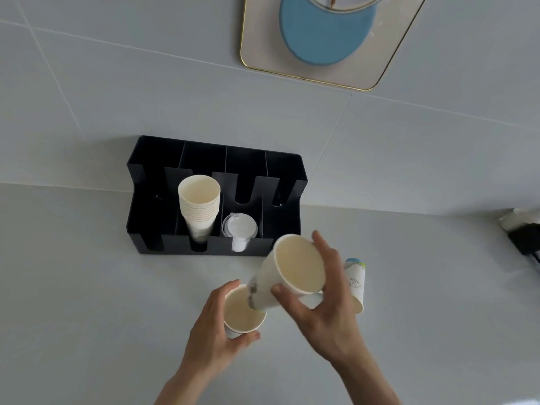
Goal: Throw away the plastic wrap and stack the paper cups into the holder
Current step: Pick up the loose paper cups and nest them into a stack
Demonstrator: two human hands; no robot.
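Observation:
A black cup holder (152,229) with several slots stands against the wall. One slot holds a stack of paper cups (199,200), and the slot to its right holds white plastic lids (240,228). My left hand (216,325) grips an upright paper cup (241,315) just above the counter. My right hand (330,299) holds a second paper cup (295,270), tilted with its mouth toward me and its base over the mouth of the left cup. Another printed paper cup (356,283) lies on its side behind my right hand. No plastic wrap is visible.
A gold-rimmed tray (263,48) with a blue round object (321,39) hangs on the tiled wall above. A dark object with white paper (523,232) sits at the right edge of the grey counter (87,287).

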